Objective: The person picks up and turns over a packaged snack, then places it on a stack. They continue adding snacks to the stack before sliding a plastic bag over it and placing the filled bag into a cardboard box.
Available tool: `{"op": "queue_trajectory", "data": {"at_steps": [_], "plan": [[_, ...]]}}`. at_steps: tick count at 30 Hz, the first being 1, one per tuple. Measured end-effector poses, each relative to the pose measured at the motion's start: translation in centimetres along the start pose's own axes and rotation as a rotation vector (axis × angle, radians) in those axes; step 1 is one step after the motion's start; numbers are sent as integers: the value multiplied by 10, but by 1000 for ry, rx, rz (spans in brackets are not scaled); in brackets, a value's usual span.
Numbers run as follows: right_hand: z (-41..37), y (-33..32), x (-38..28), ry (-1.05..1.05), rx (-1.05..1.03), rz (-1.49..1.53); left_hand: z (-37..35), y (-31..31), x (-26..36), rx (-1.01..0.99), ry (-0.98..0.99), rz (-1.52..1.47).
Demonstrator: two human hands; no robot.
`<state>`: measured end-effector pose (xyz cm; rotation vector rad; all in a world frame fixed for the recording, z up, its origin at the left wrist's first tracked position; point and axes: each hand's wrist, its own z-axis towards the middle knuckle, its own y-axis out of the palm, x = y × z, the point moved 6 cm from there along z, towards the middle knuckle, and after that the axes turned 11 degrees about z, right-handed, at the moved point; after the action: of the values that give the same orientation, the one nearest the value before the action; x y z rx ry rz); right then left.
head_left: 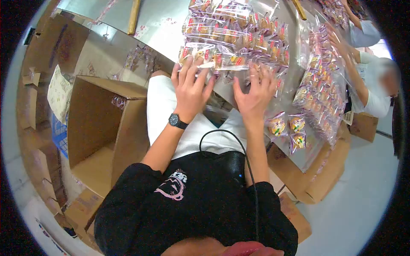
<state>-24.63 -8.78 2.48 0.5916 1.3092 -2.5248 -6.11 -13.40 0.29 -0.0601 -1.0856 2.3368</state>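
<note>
Rows of small wrapped snack packs (230, 36) lie on the metal table under clear plastic film. My left hand (191, 87) has its fingers spread over the near left edge of these packs. At the near right edge of the rows is my right hand (255, 89), thumb apart from the fingers, whose tips are slightly blurred against the packs. Both hands touch or nearly touch the front row. Three loose packs with a yellow and green print (298, 123) sit right of my right hand.
A large open cardboard box (94, 128) stands at the left. Another pile of wrapped packs (322, 85) lies on the right, where a co-worker's arms (356, 77) reach in. Boxes stand under the metal table (160, 36). Wooden strips (134, 17) lie on it.
</note>
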Motion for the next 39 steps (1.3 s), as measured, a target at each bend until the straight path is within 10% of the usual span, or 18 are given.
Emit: {"op": "queue_trajectory", "data": {"at_steps": [15, 27, 39], "plan": [[9, 47, -22, -245, 3, 14, 10, 0, -20, 107, 1, -201], [15, 44, -29, -235, -13, 34, -15, 1, -42, 98, -468, -294], [12, 13, -3, -153, -67, 74, -13, 7, -26, 254, -372, -149]]}}
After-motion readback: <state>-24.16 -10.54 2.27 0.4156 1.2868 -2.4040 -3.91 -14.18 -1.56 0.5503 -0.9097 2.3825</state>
